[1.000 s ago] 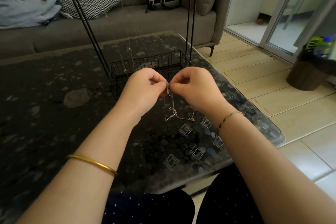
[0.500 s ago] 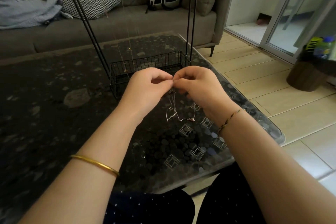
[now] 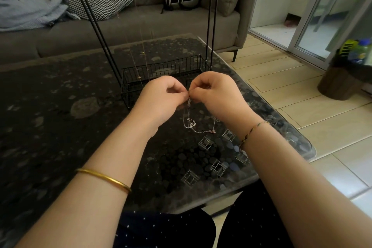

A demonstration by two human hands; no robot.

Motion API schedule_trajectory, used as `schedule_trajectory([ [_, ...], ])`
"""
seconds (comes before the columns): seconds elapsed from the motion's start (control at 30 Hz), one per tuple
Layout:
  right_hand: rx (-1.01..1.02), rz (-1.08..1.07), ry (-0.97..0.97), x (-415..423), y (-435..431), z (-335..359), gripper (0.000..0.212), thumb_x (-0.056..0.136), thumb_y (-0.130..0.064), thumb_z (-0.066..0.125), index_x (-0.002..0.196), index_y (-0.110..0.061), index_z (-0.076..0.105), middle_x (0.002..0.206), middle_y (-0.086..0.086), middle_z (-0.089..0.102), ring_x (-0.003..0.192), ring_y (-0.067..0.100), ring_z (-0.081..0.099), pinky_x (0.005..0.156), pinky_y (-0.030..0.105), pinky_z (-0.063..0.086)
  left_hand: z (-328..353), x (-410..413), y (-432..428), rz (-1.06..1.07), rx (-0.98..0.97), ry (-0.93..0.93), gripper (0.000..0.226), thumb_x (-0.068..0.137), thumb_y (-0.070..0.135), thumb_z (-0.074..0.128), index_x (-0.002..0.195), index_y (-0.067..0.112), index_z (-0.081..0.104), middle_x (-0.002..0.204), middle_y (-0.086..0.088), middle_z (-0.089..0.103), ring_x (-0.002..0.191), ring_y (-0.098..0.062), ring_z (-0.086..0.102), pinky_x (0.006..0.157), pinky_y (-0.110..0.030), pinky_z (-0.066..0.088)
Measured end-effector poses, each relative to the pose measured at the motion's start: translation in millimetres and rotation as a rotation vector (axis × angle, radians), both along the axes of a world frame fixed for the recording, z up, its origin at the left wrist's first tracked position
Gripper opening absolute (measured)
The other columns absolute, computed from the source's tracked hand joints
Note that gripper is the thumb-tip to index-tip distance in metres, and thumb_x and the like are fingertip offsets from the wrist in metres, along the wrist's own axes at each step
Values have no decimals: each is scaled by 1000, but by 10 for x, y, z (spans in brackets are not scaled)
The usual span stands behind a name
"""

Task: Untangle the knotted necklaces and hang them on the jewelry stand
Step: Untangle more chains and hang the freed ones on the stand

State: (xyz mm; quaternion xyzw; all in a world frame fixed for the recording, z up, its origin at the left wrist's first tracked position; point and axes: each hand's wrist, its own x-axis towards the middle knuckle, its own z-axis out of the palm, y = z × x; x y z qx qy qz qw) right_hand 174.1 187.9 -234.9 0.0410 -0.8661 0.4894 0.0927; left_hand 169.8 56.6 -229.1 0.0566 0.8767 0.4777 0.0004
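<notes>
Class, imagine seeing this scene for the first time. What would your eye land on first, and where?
The two hands meeting at centre: the left hand and right hand pinch a tangle of thin necklaces that hangs below them, over the dark patterned table. Just behind them stands the black wire jewelry stand, with fine chains hanging inside it. A gold bangle gleams on the left forearm.

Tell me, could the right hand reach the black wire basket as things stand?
Probably yes: the black wire basket sits just beyond the right hand with nothing between. But that hand and the left hand both pinch the thin tangled silver necklaces, so it would need to let go first.
</notes>
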Motion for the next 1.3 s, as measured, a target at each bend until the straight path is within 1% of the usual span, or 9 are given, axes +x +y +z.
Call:
schedule_trajectory([
  [0.13, -115, 10, -114, 6, 8, 12, 9, 84, -8, 57, 80, -8, 65, 75, 10, 64, 68, 19, 57, 60, 29, 46, -29, -13, -41, -2, 77, -20, 13, 90, 13, 63, 80, 21, 65, 83, -2, 69, 81, -15, 65, 73, -28, 51],
  [0.23, -84, 2, -155, 5, 11, 4, 11, 83, -12, 59, 80, -4, 65, 69, 7, 63, 64, 17, 55, 56, 28, 44, -41, -19, -36, 5, -20, 107, 11, 88, 14, 65, 79, 20, 68, 81, 0, 66, 79, -15, 61, 74, -29, 50],
  [0.3, -39, 5, -158, 6, 16, 2, 15, 82, -14, 59, 83, -1, 66, 67, 7, 61, 60, 15, 52, 55, 26, 44, -32, -6, -18, -22, -102, 180, 10, 89, 16, 64, 81, 20, 68, 81, 5, 63, 77, -9, 58, 69, -21, 46],
  [0.47, -50, -2, -153, 31, 37, 27, 9, 79, -14, 60, 76, -6, 65, 67, 5, 59, 60, 13, 50, 56, 26, 42, -17, 2, 0, -57, -197, 211, 8, 91, 20, 61, 85, 23, 65, 81, 12, 59, 74, -2, 53, 61, -12, 34],
  [0.6, -120, -49, -174, 28, 41, 35, 12, 78, -11, 61, 67, -14, 61, 66, 2, 54, 57, 10, 46, 53, 22, 40, -13, 21, 8, -97, -182, 148, 9, 91, 17, 61, 91, 25, 65, 84, 10, 60, 76, -1, 53, 63, -14, 36],
  [0.83, -318, -65, -265, 51, 65, 59, 10, 81, -8, 61, 73, -12, 66, 67, 1, 59, 54, 7, 51, 39, 9, 38, -15, 8, 12, -70, -184, 114, 7, 92, 19, 60, 89, 23, 64, 90, 6, 62, 84, -8, 56, 71, -22, 45],
  [1.0, -346, -55, -284, 50, 65, 66, 9, 81, -9, 63, 74, -13, 67, 67, 1, 57, 58, 9, 47, 43, 12, 37, -4, 21, 11, -70, -44, 27, 5, 89, 22, 63, 88, 23, 67, 90, 2, 69, 89, -13, 64, 83, -34, 53],
  [1.1, -361, -44, -279, 55, 55, 67, 11, 82, -7, 63, 73, -12, 66, 65, 1, 56, 56, 8, 46, 41, 10, 35, -15, 15, 7, -66, -77, 64, 5, 84, 20, 70, 89, 20, 68, 88, 0, 68, 86, -15, 64, 80, -32, 53],
  [1.3, -330, -59, -272, 30, 39, 52, 7, 81, -9, 62, 78, -9, 67, 70, 4, 58, 61, 10, 49, 46, 15, 38, -9, -1, 10, -33, -99, 87, 7, 85, 15, 68, 84, 20, 64, 88, 2, 64, 83, -13, 59, 72, -25, 48],
])
